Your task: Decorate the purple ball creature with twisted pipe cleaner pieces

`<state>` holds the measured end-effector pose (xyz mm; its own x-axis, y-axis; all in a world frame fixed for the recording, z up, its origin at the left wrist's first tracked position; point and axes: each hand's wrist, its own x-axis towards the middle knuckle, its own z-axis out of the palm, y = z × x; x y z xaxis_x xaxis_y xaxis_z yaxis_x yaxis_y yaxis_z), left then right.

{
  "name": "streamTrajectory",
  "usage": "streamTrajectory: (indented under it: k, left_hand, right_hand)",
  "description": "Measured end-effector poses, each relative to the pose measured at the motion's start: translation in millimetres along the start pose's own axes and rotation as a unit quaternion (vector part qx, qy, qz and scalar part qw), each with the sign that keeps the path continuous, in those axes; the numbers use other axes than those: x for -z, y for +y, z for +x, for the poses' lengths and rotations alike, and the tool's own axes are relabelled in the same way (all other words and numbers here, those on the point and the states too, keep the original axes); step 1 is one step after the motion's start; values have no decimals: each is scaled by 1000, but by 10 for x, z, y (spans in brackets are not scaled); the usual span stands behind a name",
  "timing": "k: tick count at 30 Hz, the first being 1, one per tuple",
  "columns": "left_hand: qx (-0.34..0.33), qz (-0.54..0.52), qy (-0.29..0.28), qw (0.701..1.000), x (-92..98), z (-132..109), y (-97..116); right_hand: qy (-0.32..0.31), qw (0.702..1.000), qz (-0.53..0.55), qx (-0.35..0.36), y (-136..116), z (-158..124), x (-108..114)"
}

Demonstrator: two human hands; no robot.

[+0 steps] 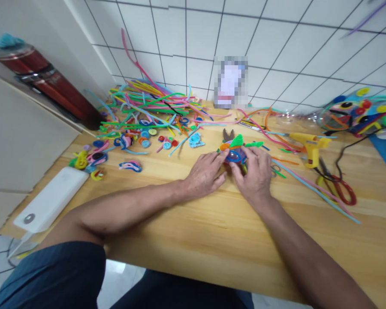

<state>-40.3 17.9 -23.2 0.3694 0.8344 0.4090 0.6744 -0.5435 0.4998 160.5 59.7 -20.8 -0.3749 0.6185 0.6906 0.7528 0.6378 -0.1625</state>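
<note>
Between my two hands, on the wooden table, is a small craft figure (233, 156) made of coiled pipe cleaners, with a blue oval, an orange piece and green wing-like parts. My left hand (207, 172) grips its left side with the fingertips. On the other side, my right hand (254, 174) closes its thumb and fingers on the figure. The figure's underside is hidden by my hands. Just behind it lie pliers (228, 134), jaws pointing away. A light blue coiled pipe cleaner piece (196, 140) rests left of the pliers.
Pipe cleaners (154, 101) are heaped at the back left, with coiled pieces in front. A phone (229, 83) leans on the tiled wall. At right are a yellow glue gun (310, 148) with a cable and red-handled scissors (345, 191). A white device (51, 199) and red flask (51, 86) stand left.
</note>
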Motion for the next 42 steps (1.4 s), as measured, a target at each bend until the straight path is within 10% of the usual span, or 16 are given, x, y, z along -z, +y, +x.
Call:
streamTrajectory:
  k: [42]
  left_hand:
    - [-16, 27, 45, 998, -88, -37, -24]
  right_hand:
    - [7, 1000, 19, 0, -110, -4, 42]
